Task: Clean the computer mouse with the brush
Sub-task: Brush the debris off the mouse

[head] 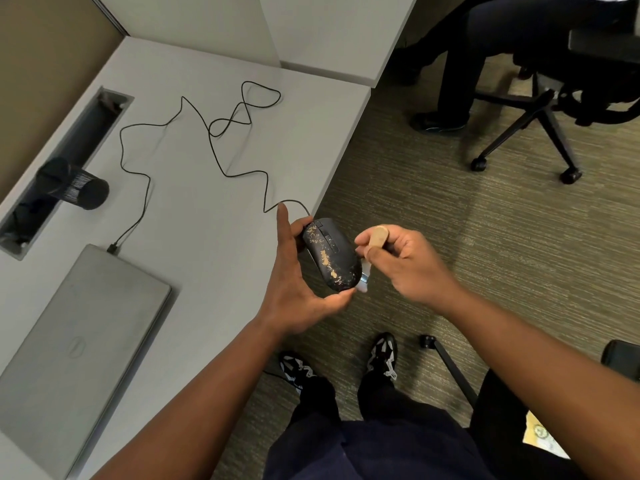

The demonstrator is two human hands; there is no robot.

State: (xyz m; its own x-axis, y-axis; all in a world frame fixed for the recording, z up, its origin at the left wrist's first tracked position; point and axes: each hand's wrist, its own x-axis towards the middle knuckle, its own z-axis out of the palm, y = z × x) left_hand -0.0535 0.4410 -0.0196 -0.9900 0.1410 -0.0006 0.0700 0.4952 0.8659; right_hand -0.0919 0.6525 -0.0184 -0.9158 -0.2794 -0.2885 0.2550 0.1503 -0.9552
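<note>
Nearest to me, my legs and patterned shoes [382, 355] stand on the carpet just beside the desk's edge. Above them, my left hand [298, 271] holds the computer mouse [330, 254] up in the air, just past the near right corner of the desk [194, 209]. My thumb presses its near end, my fingers curl around its far end, and my index finger sticks out straight. The mouse's black top faces me, speckled with tan crumbs along its left side and near end.

My right hand [405, 261] is closed around the brush [372, 247], its rounded wooden handle end pointing up at me. The pale bristles touch the mouse's near right edge.

I judge the mouse light, rigid and fairly smooth, so gripping end to end keeps the dirty top open to the brush. Its thin cable [211, 147] trails back in loose loops across the desk and could tug. The bristles look soft; the handle is stiff.

Further left lies a closed grey laptop [76, 341], the cable plugged in at its far corner. Beyond it stands a black mesh pen cup [74, 185]. Far right, a seated person's legs and an office chair [540, 116].
</note>
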